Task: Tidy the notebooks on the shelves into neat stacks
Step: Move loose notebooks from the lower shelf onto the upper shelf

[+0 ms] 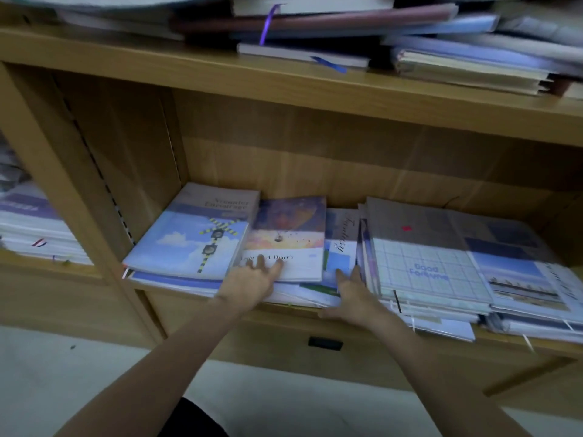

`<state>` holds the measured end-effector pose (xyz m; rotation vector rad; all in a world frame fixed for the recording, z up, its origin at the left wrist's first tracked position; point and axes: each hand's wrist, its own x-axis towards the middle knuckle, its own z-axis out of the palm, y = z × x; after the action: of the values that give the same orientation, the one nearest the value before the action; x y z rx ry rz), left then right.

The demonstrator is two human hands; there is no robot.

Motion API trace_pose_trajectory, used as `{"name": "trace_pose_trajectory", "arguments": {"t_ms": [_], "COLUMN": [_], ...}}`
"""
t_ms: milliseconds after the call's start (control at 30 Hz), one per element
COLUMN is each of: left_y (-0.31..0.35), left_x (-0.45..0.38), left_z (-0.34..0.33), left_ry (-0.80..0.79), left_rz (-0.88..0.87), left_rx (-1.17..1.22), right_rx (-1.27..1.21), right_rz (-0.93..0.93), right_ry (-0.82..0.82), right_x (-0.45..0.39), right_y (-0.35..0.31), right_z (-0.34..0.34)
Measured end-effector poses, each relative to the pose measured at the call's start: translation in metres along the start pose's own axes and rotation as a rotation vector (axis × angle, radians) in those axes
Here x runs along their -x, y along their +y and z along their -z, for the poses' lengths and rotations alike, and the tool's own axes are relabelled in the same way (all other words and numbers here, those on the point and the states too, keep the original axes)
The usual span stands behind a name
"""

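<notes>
We're facing a light wood bookcase (293,152) w/ grained back panel, an upper shelf board (315,89) and a side wall w/ a strip of peg holes (94,165). Below the lower shelf, a panel w/ a small dark slot (325,343). Pale floor (79,373) underneath. Light is dim, even.

The top-shelf stack (347,23) is blurred and cut off by the upper edge.
</notes>
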<state>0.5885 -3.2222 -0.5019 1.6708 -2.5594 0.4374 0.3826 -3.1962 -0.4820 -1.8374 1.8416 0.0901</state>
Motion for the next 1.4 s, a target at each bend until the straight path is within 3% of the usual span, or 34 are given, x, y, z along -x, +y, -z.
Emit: {"name": "trace_pose_trajectory", "arguments": {"t_ms": [133,333,700,900,1067,1267,1400], "left_y": [0.000,-0.002,0.008,0.028,0.044,0.047,0.049], "left_x": [0.001,-0.008,0.018,0.025,0.016,0.008,0.003], "left_z": [-0.013,-0.001,0.011,-0.001,-0.017,-0.013,0.006], "left_ry": [0.017,0.172,0.144,0.133,0.255,0.187,0.139], "left_rz": [-0.028,-0.006,-0.148,-0.225,-0.341,-0.342,-0.304], "left_rx": [0.013,0.058,-0.030,-0.018,-0.011,0.018,0.042], "right_rx": [-0.005,-0.158,-0.340,-0.317,-0.391,-0.398,-0.567], "right_rz": [0.007,-0.011,-0.096,0.009,0.110,0.073,0.022], "right_ry": [0.190,0.242,0.165,0.229,0.238,0.257,0.228], "right_x": [0.005,-0.001,-0.002,0.013,0.024,0.020,0.019], "right_y": [0.007,0.009,0.015,0.020,0.027,0.024,0.027], "right_z": [-0.015,-0.008,0.005,-0.004,0.003,0.005,0.006]}}
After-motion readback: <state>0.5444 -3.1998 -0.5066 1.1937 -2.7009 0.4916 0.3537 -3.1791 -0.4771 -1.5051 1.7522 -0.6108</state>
